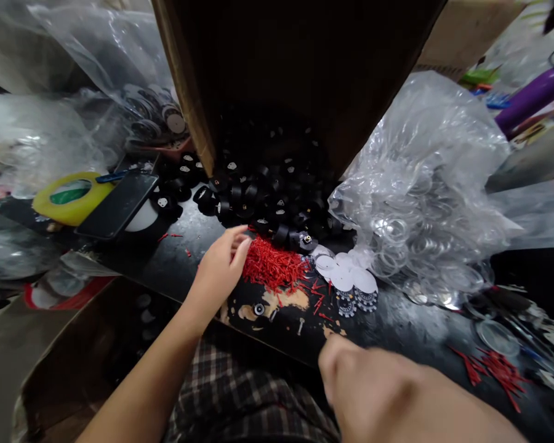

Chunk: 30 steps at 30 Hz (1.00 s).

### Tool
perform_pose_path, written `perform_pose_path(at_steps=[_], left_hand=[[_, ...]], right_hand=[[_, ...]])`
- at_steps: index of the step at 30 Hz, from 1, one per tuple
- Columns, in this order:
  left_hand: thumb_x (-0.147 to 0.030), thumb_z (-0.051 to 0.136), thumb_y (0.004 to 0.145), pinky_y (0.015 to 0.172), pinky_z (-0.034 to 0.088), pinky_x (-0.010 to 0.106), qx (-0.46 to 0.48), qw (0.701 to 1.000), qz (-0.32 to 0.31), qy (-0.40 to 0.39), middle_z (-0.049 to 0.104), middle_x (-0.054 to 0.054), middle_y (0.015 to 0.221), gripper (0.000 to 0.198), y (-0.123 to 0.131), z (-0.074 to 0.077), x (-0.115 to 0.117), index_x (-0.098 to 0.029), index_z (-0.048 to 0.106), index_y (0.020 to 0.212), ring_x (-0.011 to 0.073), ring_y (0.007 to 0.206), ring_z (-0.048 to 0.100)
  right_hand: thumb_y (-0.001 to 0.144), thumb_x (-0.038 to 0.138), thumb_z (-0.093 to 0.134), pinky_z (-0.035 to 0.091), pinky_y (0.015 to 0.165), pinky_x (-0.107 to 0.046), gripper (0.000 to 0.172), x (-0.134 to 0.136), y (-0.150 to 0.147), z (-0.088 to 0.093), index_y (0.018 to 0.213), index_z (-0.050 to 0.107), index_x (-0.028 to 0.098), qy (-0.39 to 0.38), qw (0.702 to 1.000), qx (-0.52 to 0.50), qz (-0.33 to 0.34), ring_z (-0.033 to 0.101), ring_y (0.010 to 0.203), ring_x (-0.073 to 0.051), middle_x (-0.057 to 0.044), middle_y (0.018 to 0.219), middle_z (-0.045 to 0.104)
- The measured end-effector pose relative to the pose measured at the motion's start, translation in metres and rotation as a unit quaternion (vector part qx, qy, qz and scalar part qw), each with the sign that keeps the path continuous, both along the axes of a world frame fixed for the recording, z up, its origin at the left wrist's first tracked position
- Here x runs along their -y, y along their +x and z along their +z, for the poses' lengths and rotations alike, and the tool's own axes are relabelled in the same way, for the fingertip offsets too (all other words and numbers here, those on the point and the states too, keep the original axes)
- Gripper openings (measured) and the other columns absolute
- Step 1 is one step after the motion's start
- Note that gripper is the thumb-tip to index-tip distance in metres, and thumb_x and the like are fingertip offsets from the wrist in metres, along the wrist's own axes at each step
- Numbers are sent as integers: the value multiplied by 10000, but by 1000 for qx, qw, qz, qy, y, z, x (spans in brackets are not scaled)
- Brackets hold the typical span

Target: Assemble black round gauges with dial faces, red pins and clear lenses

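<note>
My left hand (221, 264) is at the left edge of a heap of small red plastic pointers (274, 264), its thumb and fingers drawn together. Whatever lies between its fingertips is too small to make out. Low at the front edge, my right hand (369, 381) is curled closed and blurred by motion; its grip is hidden. Behind the red heap spread many round black plastic housings (277, 191), spilling from a tipped cardboard box (184, 80). White discs (344, 271) and black toothed rings (346, 304) lie right of the heap.
A plastic bag of clear rings (410, 215) stands right. More red pointers (498, 372) lie at far right. On the left are a yellow tape roll (46, 200), a dark phone (117, 206) and plastic bags (41, 135). A small screw (301, 326) lies near the front edge.
</note>
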State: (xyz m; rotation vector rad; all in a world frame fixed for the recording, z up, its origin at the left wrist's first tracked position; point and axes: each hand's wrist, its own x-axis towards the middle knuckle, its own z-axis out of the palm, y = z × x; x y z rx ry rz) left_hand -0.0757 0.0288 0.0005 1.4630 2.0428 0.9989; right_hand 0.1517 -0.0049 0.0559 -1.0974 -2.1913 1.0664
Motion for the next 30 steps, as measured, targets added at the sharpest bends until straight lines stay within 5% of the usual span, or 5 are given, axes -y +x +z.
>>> perform_pose_path(at_steps=[7,16,21,26,30], left_hand=[[-389,604,806,808,473,400,-28,999,-1,-17,686,78,876,388,-15,-12,-75,-190,590,1139,253,809,640],[-335,544,849,870,499,353,135,988,59,52,638,57,1112,363,1,-2,-3,-235,560,1197,203,942,631],[-301,717,749,760,545,266,538,839,68,-46,682,-1,972,261,53,-9,58,-260,664,1000,162,843,649],[-286,731,744,754,558,276,638,760,101,-74,715,18,975,293,69,-12,74,-249,668,1027,146,747,671],[-419,602,847,772,547,295,680,727,49,-84,726,90,1049,278,73,-10,71,-215,653,1027,176,810,688]], right_hand=[[943,324,488,451,648,-249,141,-4,5,-27,890,612,280,-204,957,-203,36,580,689,-116,20,736,623],[941,264,460,471,768,-278,277,-17,-6,-40,1195,570,282,-188,976,-110,-19,598,813,-136,-3,889,631],[919,215,473,470,877,-313,302,-31,4,-46,1181,619,254,-95,994,-34,44,610,965,-168,-42,1054,659],[860,345,569,459,864,-479,370,-71,36,-68,1180,627,167,64,966,199,-151,592,1002,-308,-142,1080,614],[795,323,644,438,872,-496,354,-89,47,-77,1112,633,164,96,949,237,-187,562,1045,-344,-149,1109,579]])
